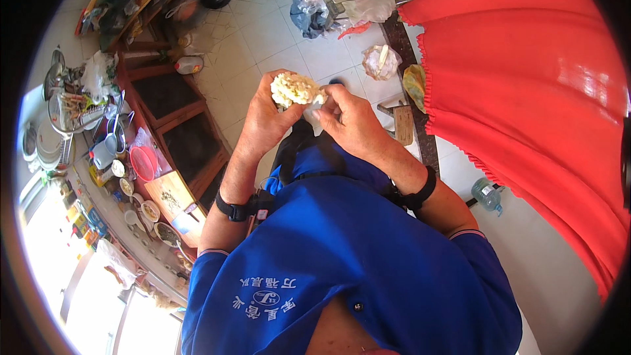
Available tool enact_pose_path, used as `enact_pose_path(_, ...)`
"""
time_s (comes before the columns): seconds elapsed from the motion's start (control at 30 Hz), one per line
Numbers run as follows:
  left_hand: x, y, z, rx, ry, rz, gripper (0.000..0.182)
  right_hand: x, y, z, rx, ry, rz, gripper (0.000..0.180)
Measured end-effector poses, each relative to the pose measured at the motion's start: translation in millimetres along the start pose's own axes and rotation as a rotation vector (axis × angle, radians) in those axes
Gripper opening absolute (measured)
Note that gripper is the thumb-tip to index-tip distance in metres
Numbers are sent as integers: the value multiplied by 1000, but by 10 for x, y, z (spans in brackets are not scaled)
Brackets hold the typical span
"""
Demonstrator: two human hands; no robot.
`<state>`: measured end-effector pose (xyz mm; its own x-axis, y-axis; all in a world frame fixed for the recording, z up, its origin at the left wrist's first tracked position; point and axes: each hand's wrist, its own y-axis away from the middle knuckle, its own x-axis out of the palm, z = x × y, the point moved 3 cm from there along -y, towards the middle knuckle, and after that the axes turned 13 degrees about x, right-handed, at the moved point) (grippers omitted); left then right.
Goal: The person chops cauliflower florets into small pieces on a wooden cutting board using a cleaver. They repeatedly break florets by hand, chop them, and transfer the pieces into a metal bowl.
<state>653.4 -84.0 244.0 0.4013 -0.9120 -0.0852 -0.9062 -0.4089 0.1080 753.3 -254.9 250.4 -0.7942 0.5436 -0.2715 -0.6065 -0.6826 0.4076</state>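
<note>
A pale, crumbly cauliflower head [294, 89] is held up in front of my body, over the floor. My left hand [266, 118] wraps around it from the left, thumb along its lower side. At its right edge, the thumb and fingers of my right hand [351, 121] pinch a small whitish part of it. The fingers hide the cauliflower's underside and stem. Both wrists wear black straps.
To the left, a wooden cutting board [172, 199] carries chopped bits and a knife [191, 211], near a red plastic basket [143, 163] and several bowls. A red cloth [512, 69] drapes the right side. A plastic bag [381, 63] and small wooden stool [403, 125] stand on the floor.
</note>
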Motion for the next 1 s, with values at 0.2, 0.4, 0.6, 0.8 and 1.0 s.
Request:
enact_pose_path(0.2,602,-852,-21,14,-46,11,53,-848,-590,-251,37,-110,-50,23)
enact_pose_path(0.4,1155,-1841,-251,-30,197,-84,53,-1818,-1310,-49,-19,-249,26,10)
enact_pose_path(0.6,1263,-2300,-318,-46,249,-155,50,-2127,-1797,152,1,-252,113,7)
enact_pose_path(0.8,1303,-2589,-124,-142,782,-252,47,-2237,-2126,205,287,-637,271,7)
enact_pose_path(1.0,1142,-2869,109,-92,1016,-305,38,-2337,-2351,471,315,-920,229,11)
